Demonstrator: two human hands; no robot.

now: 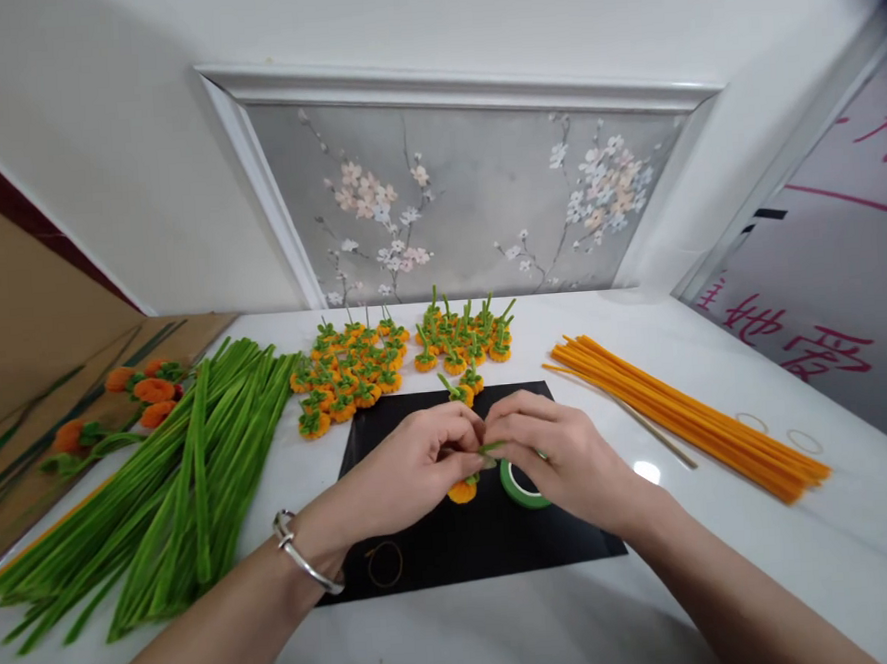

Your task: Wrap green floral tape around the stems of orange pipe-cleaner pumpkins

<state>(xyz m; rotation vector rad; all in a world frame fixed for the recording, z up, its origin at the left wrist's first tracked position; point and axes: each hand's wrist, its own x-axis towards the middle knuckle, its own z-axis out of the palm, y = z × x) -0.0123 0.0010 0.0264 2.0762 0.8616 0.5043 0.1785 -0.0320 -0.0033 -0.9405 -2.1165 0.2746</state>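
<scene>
Over the black mat (464,556), my left hand (422,464) and my right hand (563,455) meet with fingertips pinched together. Between them shows a narrow green strip (494,447); whether it is tape or fuzzy stem I cannot tell. Just below the fingertips is a small orange chenille flower (462,491) with a green base, its upper part covered by the left fingers. A roll of green tape (524,489) lies on the mat, partly hidden under my right hand. Behind the hands stand two more orange flowers (460,393) with green stems.
Several finished orange flowers (351,363) stand in groups at the back. Green chenille stems (188,468) pile up at left, beside larger orange flowers (154,390). Orange chenille stems (689,412) lie at right. A thin ring (385,564) rests on the mat. A wall (443,202) closes the back.
</scene>
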